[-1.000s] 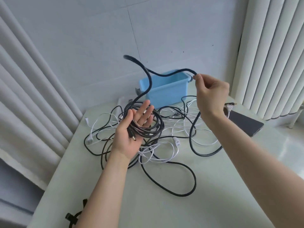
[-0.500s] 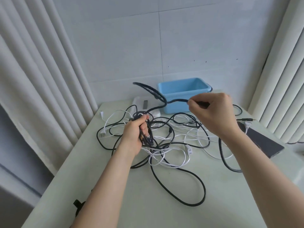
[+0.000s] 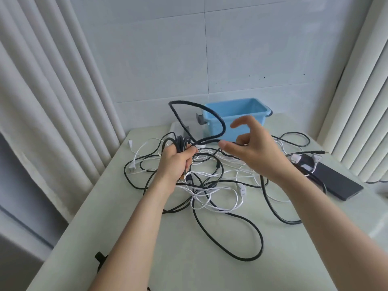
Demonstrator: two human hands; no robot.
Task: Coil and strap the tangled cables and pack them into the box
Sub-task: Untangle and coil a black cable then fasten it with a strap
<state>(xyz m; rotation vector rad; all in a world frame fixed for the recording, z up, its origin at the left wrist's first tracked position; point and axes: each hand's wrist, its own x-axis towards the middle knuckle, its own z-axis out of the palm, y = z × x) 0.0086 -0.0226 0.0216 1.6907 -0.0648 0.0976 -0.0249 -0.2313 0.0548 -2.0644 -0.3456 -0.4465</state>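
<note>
Our left hand (image 3: pixel 176 162), just left of the frame's middle, is closed tightly around a bundle of black cable (image 3: pixel 181 141) wound into several turns, and the coils stick up above the knuckles. From that bundle one loop of the same black cable (image 3: pixel 223 125) rises in the air. It arches up and across in front of the blue box (image 3: pixel 231 108), then curves back down toward the fist.

Our right hand (image 3: pixel 252 152) hovers just right of centre, in front of the box. Its thumb and forefinger are spread wide apart and its other fingers are curled under. A black strand runs toward those curled fingers, but we cannot tell whether they hold it.

The box stands open at the far edge of the table (image 3: pixel 189 265), against the wall and above the middle of the frame.

Below and around both hands, a tangle of loose cables lies on the tabletop. Thin white cables (image 3: pixel 220 209) with plugs are crossed by black ones, and one long black loop (image 3: pixel 261 242) sweeps toward the lower middle of the frame.

A dark flat device (image 3: pixel 336 181) lies at the right edge of the table with white plugs resting on its near end. A black strap (image 3: pixel 99 257) sits at the table's lower left edge. Pale curtains (image 3: pixel 52 101) hang at the left, and vertical blinds (image 3: pixel 367 101) at the right.
</note>
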